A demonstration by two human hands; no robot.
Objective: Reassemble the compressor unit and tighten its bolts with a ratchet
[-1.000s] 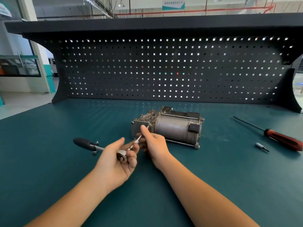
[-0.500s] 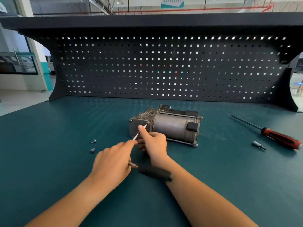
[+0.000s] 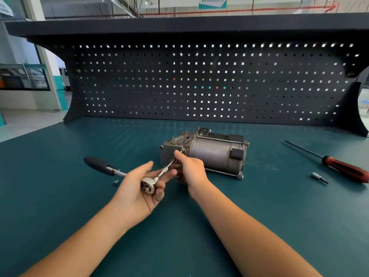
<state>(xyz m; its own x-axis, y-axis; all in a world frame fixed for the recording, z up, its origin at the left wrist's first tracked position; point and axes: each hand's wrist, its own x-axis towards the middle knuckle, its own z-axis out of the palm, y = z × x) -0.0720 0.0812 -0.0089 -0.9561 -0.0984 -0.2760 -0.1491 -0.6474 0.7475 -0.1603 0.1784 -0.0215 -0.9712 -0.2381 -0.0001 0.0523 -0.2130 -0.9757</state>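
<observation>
Head: left hand (image 3: 134, 198), right hand (image 3: 192, 170) grip ratchet (image 3: 148, 186) against compressor (image 3: 212, 154).

The right hand (image 3: 191, 168) hides where the ratchet (image 3: 148, 185) extension meets the compressor (image 3: 211, 154). The screwdriver (image 3: 343, 169) handle runs off the right edge, and the loose bolt (image 3: 115, 182) is too small to make out

A red-handled screwdriver (image 3: 343, 169) lies near a small bit (image 3: 318, 177) on the teal bench (image 3: 60, 196).

Teal bench (image 3: 60, 196), red-handled screwdriver (image 3: 345, 170), black pegboard (image 3: 199, 80)
</observation>
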